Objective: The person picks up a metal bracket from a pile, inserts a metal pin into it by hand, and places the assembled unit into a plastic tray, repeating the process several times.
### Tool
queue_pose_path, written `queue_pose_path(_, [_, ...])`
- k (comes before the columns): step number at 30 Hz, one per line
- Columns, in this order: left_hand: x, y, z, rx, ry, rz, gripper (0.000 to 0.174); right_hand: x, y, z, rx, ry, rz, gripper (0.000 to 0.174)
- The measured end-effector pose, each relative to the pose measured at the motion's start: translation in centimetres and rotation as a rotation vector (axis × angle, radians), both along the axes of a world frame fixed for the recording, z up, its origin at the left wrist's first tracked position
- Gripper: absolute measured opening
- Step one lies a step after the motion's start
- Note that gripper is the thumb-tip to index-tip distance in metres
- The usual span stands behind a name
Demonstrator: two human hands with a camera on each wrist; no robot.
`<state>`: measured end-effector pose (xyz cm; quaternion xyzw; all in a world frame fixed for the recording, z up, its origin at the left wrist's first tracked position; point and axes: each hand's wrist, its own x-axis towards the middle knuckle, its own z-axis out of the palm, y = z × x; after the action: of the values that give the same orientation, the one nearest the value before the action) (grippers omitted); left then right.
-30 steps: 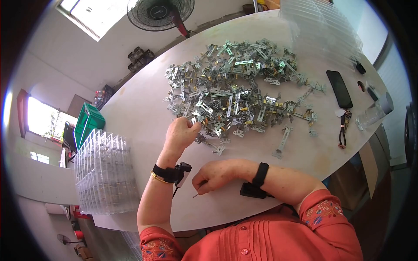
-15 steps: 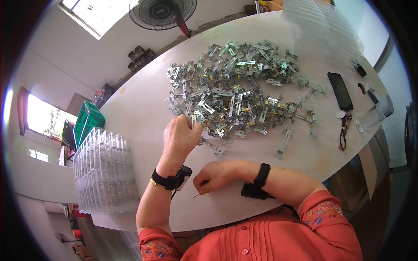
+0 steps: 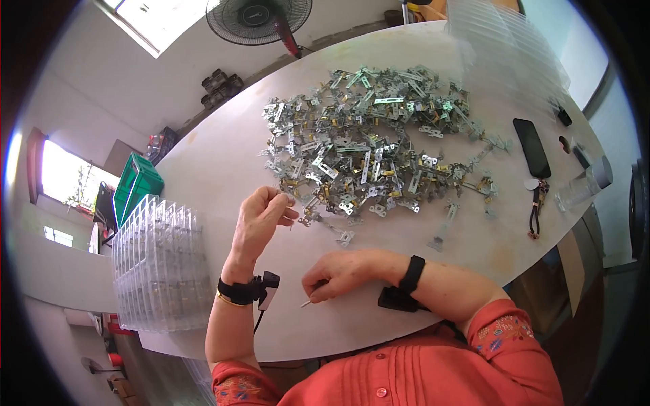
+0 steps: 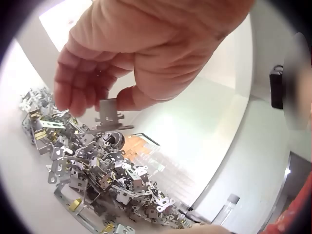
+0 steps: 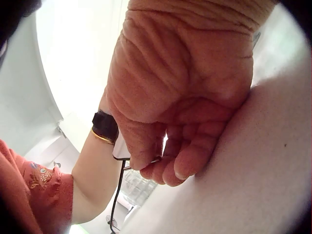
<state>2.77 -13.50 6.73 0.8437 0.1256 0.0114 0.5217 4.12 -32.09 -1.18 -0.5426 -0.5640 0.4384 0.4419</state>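
My left hand (image 3: 257, 222) is just off the near-left edge of a heap of small metal brackets (image 3: 365, 166). In the left wrist view, its thumb and fingertips pinch one small grey metal bracket (image 4: 108, 111) with a flat tab and notched edges. Nearer the body, my right hand (image 3: 338, 276) rests on the white table (image 3: 230, 183), fingers curled. Between its thumb and forefinger it grips a thin metal rod (image 3: 305, 304), with only a short end poking out and the rest hidden by the hand.
Stacked clear plastic trays (image 3: 159, 271) stand at the left, and more clear trays (image 3: 508, 54) at the far right. A phone (image 3: 531, 149), keys on a strap (image 3: 537, 206) and a clear bottle (image 3: 582, 186) lie at the right. Behind the left stack is a green crate (image 3: 139, 186).
My left hand has drawn back from the heap, leftward and toward the body, with a bracket between its fingertips. The right hand stays in place with the rod.
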Motion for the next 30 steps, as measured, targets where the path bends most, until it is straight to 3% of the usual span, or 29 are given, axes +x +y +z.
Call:
queue_pose_path(1, [-0.4,0.5,-0.3,-0.295,0.033,-0.026,0.019,0.0,0.0,0.1,-0.002,-0.002,0.005,0.022])
queue_pose_path(8, [-2.7,4.1,-4.9,-0.702,0.055,-0.131,0.015,-0.1,0.4,-0.2,-0.051,0.23,0.028,0.022])
queue_pose_path(10, [-2.8,4.2,-6.1,-0.993,0.014,-0.166,0.02,-0.1,0.3,0.1,-0.07,0.275,0.031,0.022])
queue_pose_path(13, [-2.9,4.7,-7.2,-1.152,-0.005,-0.19,0.024,0.0,-0.1,1.3,-0.176,0.309,-0.079,0.021])
queue_pose_path(19, [-3.0,5.5,-8.5,-1.279,-0.017,-0.221,0.028,0.4,-0.1,0.8,-0.119,0.35,-0.194,0.017])
queue_pose_path(22, [-3.1,5.6,-8.3,-1.275,-0.018,-0.27,0.028,0.3,0.0,0.9,-0.016,0.601,-0.36,0.016])
queue_pose_path(30, [-3.6,5.5,-7.7,-1.165,0.063,-0.252,0.024,-0.4,0.3,1.4,0.115,0.532,-0.544,0.016])
